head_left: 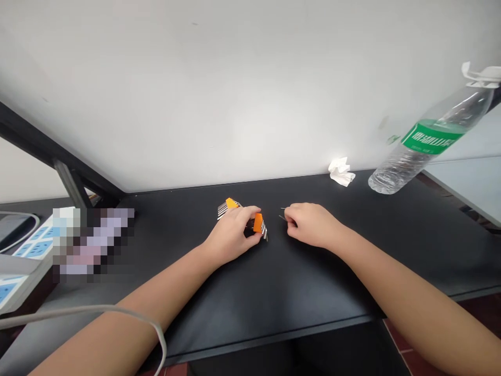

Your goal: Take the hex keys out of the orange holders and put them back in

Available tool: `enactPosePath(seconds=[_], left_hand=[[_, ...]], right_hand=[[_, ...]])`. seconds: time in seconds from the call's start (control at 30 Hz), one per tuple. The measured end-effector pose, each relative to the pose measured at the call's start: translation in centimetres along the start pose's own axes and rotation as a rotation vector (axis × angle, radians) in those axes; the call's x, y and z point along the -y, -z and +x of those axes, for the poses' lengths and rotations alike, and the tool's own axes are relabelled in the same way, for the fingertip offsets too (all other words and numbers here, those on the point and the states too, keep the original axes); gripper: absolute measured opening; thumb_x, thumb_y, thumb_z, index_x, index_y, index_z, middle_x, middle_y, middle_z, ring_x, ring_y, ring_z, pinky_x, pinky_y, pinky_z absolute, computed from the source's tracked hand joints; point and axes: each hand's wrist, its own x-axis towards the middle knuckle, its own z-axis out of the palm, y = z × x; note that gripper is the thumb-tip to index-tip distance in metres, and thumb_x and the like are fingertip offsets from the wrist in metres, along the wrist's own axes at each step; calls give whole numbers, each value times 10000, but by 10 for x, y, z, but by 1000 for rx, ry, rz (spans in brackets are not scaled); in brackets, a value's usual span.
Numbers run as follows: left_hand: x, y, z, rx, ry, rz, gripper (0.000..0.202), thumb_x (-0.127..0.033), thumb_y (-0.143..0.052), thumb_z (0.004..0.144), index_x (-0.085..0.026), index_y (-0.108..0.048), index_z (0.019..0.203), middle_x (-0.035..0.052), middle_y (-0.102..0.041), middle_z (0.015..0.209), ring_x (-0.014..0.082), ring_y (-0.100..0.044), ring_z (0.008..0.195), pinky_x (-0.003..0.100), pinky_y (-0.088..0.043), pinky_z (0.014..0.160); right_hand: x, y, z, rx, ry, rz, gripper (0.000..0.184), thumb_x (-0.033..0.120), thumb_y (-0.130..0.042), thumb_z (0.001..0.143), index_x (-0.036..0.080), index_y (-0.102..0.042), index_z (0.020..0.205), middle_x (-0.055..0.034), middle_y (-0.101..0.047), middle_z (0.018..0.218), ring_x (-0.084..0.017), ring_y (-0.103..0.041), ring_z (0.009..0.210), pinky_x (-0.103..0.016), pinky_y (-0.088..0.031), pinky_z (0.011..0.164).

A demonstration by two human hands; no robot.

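Observation:
My left hand [231, 235] is closed around an orange holder of metal hex keys [258, 223] that rests on the black table [274, 292]; key ends stick out at both sides of the hand. Just to the right, my right hand [309, 223] is closed in a pinch on a small thin metal key [282, 213] whose tip shows past the fingers. The two hands are a short gap apart.
A crumpled white tissue [342, 171] and a clear plastic water bottle with a green label [426, 143] stand at the back right by the white wall. White power strips [27, 250] and a grey cable [97, 312] lie at the left.

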Motion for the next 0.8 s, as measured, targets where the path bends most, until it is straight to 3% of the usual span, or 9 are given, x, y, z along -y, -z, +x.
enactPosePath(seconds=[0.2,0.4,0.6,0.8], left_hand=[[1,-1,-1,15,1,-31,401,-218,-711,849,-213,-586,1230,68,-734,1072,242,-723,972,419,-608,877],[-3,2,2,5,-74,-11,387,-197,-715,851,-214,-595,1218,52,-739,1032,227,-718,924,405,-595,878],[-4,4,4,10,-138,58,347,-198,-700,863,-206,-615,1200,52,-747,985,228,-704,879,388,-570,833],[-6,3,6,73,-215,44,351,-210,-729,852,-207,-628,1187,41,-734,931,214,-685,833,376,-543,804]], right_hand=[[11,-6,2,-33,101,540,90,128,-586,822,217,-595,834,43,-611,722,-109,-535,635,-250,-413,638],[10,-7,3,-40,49,687,64,168,-596,842,207,-646,834,30,-646,734,-114,-597,635,-253,-468,642],[13,-5,2,89,-119,922,66,251,-640,849,208,-680,879,11,-670,745,-127,-637,535,-236,-507,477],[14,0,6,199,-223,1002,53,224,-672,847,179,-699,846,24,-634,544,-109,-567,431,-208,-480,419]])
